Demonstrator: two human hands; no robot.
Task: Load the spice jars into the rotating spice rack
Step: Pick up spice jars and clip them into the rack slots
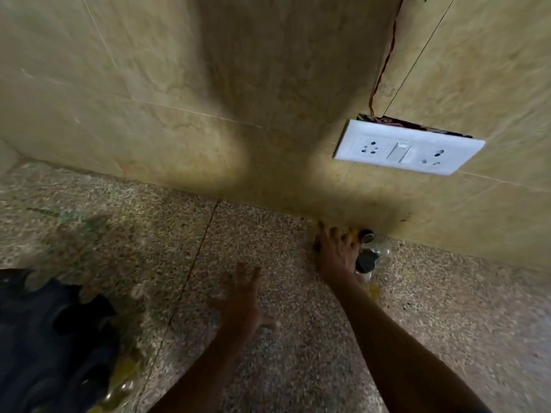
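Clear spice jars with black lids [368,256] stand in a small group against the wall at the back of the speckled counter. My right hand [337,251] reaches onto that group and its fingers lie over the jars; the blur hides whether they grip one. My left hand [243,299] hovers over the bare counter, fingers spread, holding nothing. A dark, blurred shape with clear jars and yellow contents [53,347] fills the lower left corner; it looks like the spice rack, though the blur keeps it unclear.
A white socket and switch plate [408,147] hangs loose from the beige tiled wall, with a red wire [384,61] running up from it. The granite counter [298,353] has a seam running through it left of my left hand.
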